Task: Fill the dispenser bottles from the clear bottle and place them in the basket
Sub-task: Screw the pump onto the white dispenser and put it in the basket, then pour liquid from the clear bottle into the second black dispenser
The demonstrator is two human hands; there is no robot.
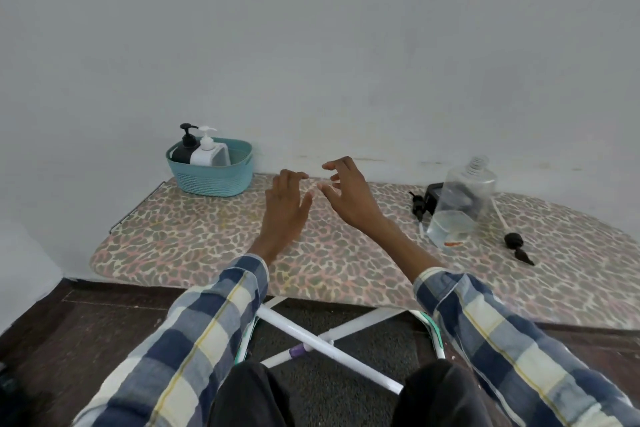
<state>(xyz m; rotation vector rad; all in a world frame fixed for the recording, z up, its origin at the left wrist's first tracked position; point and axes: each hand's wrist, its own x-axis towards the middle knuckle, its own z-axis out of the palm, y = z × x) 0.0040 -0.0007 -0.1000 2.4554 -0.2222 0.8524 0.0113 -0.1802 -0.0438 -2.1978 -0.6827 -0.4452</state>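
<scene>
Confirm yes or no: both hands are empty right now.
Yes: the left hand and the right hand hover over the ironing board with fingers loosely spread, holding nothing.

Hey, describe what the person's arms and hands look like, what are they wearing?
Both arms wear long sleeves in a plaid check of navy, grey-blue and cream with thin yellow lines, cuffs ending at the wrists. The left hand and right hand are bare: no gloves, rings or watch visible.

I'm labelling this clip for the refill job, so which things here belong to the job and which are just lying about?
Belong to the job:
teal basket
black dispenser bottle
white dispenser bottle
clear bottle
black bottle behind it
two loose pump heads

Just there:
ironing board
wall
floor
</scene>
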